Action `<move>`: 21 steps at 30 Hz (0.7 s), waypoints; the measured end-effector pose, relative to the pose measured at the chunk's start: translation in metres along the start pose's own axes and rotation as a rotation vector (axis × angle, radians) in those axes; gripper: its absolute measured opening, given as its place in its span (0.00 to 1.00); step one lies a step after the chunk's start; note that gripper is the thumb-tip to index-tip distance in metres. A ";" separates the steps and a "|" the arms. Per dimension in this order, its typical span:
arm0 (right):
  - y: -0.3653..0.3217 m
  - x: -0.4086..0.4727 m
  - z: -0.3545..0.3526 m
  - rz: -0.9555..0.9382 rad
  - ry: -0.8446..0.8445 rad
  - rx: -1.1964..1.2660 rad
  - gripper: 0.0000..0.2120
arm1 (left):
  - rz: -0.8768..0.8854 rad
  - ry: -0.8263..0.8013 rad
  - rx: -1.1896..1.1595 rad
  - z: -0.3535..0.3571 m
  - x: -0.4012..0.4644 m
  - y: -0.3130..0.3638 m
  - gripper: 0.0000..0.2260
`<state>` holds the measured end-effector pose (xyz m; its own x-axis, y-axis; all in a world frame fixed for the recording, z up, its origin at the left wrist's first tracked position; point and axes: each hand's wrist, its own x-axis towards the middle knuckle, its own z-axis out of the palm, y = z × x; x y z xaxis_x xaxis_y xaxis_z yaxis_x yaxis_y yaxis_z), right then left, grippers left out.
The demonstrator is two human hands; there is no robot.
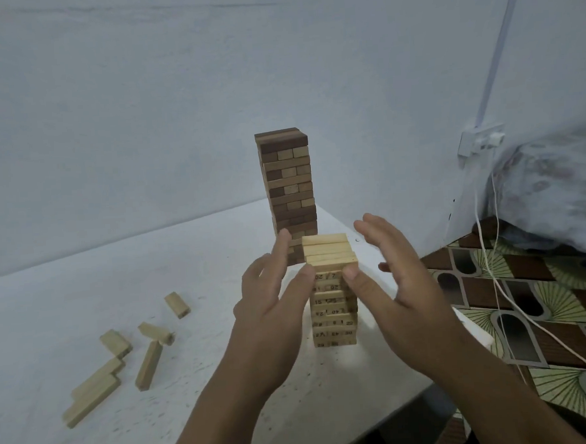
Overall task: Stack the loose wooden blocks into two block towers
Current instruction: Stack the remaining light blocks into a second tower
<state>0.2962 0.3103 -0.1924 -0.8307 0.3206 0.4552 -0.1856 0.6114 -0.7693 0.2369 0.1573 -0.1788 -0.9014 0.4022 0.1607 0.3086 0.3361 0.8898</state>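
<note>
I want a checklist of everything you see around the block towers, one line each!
Surface: white table, speckled with small dark marks.
Job's things: tall brown-and-tan tower at the back; shorter pale numbered tower in front; loose blocks lying at the left.
Clutter: nothing seen.
Grippers: left hand and right hand flank the pale tower's top, thumbs touching it, fingers straight.
Cables: white cables hang from a wall socket.
Surroundings: plain wall; patterned floor; blurred cloth at right.
</note>
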 end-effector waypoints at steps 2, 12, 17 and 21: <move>0.000 -0.004 0.006 0.055 -0.072 -0.044 0.28 | 0.006 -0.019 0.092 0.001 0.000 -0.002 0.21; -0.007 -0.004 0.019 0.088 -0.053 -0.129 0.22 | -0.003 -0.008 0.271 0.013 -0.002 -0.003 0.26; -0.007 -0.003 0.019 0.091 -0.048 -0.167 0.26 | 0.038 -0.002 0.319 0.012 -0.003 -0.001 0.25; -0.007 -0.003 0.018 0.094 -0.049 -0.184 0.26 | 0.029 -0.003 0.327 0.014 -0.002 -0.003 0.26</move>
<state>0.2903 0.2923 -0.1963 -0.8652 0.3493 0.3597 -0.0113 0.7037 -0.7104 0.2423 0.1671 -0.1879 -0.8900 0.4181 0.1821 0.4158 0.5800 0.7005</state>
